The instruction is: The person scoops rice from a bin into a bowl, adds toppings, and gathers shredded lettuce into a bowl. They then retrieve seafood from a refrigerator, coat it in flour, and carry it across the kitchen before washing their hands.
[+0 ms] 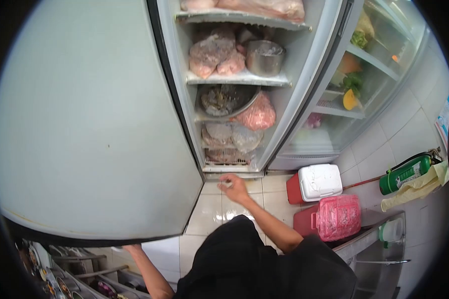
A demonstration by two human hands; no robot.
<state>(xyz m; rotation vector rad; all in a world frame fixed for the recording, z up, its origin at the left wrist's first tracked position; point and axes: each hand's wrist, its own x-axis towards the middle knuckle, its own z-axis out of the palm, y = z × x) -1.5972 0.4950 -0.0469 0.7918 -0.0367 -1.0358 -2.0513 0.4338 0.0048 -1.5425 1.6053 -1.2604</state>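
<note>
My right hand point(233, 189) reaches toward the bottom of an open upright freezer point(283, 99), its fingers loosely bent and apart with nothing in them. At the lower edge of the wide grey freezer door point(90, 124) is my left hand point(132, 248), its fingers mostly hidden by the door. On the freezer shelves lie bagged frozen meat point(212, 52), a metal pot point(266, 59) and a metal bowl point(249, 103) with icy contents. A bag of pink ground meat point(258, 112) leans beside the bowl, above clear frozen bags point(247, 138).
A glass-door fridge point(329, 107) with vegetables stands to the right. Below it are a white-lidded red cooler point(320, 182) and a pink-lidded container point(338, 218) on the tiled floor point(199, 212). A green cylinder point(409, 175) is by the wall. Metal containers point(67, 285) stand lower left.
</note>
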